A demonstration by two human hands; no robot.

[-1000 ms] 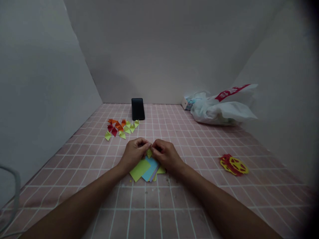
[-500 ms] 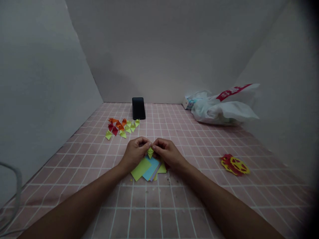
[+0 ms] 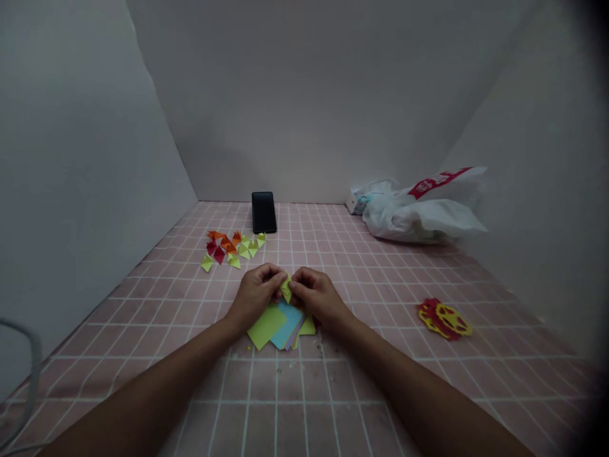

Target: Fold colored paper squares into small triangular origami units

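One small piece of folded yellow-green paper [image 3: 286,290] is held up between the left hand [image 3: 254,292] and the right hand [image 3: 320,293], each with thumb and bent fingers pinched on it, the left at its upper left edge, the right along its right side. How far the fingers reach behind it is hidden. It should weigh next to nothing, stiff along its layered creases yet soft enough to bend or crush under a hard squeeze; the edges, where layers appear to stack, look the best hold, with light fingertip pressure and the pointed lower end left free. Just below the hands lies a fan of loose sheets, a yellow-green sheet [image 3: 265,327] at the left and a blue sheet [image 3: 287,331] beside it; single sheets like these would be floppy and liable to slide, so a corner is the place to lift one. Farther off to the left sit small folded pieces in yellow, orange and red [image 3: 219,255], light enough to be knocked about. Behind them is a black phone [image 3: 264,212]; well to the right lie red and yellow cut-outs [image 3: 451,319], and beyond those a white plastic bag [image 3: 404,219] on the pink checked cloth [image 3: 290,428].
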